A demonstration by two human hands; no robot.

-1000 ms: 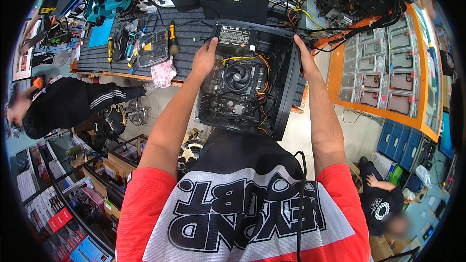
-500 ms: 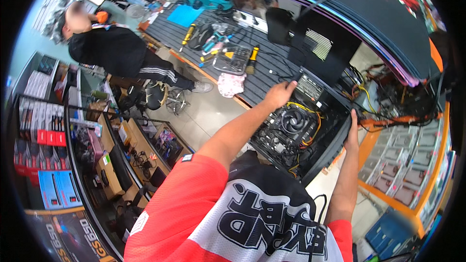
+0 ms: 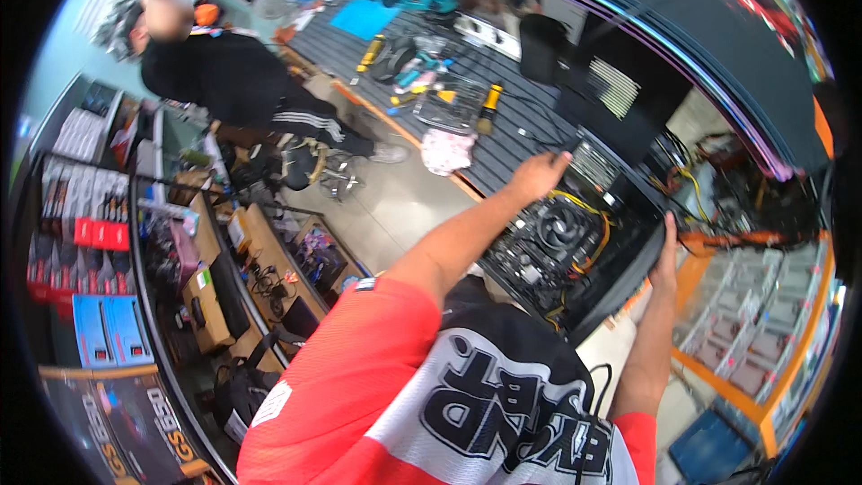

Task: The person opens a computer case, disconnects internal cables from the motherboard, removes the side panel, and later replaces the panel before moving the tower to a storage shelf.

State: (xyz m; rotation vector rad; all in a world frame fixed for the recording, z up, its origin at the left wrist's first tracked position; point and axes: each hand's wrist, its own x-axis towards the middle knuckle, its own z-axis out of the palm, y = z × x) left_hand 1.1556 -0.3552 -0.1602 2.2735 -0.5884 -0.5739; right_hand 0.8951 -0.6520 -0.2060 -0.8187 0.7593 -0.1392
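Observation:
An opened black computer case (image 3: 620, 292) lies at the edge of the bench, its inside facing up. Within it are a round black cooling fan (image 3: 558, 227), yellow cables (image 3: 603, 238) and a labelled power supply (image 3: 593, 166) at the far end. My left hand (image 3: 541, 176) is closed on the case's far left edge, beside the power supply. At the opposite side, my right hand (image 3: 664, 256) grips the outer wall, thumb upward along the rim; its other fingers are mostly hidden.
On the ribbed bench (image 3: 512, 139) lie a pink-and-white cloth (image 3: 447, 152), a yellow-handled brush (image 3: 489, 110), a clear plastic box (image 3: 449, 103) and a yellow screwdriver (image 3: 370, 54). A person in black (image 3: 220, 76) is at the left. A glass display cabinet (image 3: 745, 314) stands right.
The view has turned slightly, so the bench and case appear a little further right. Both hands keep their places on the case.

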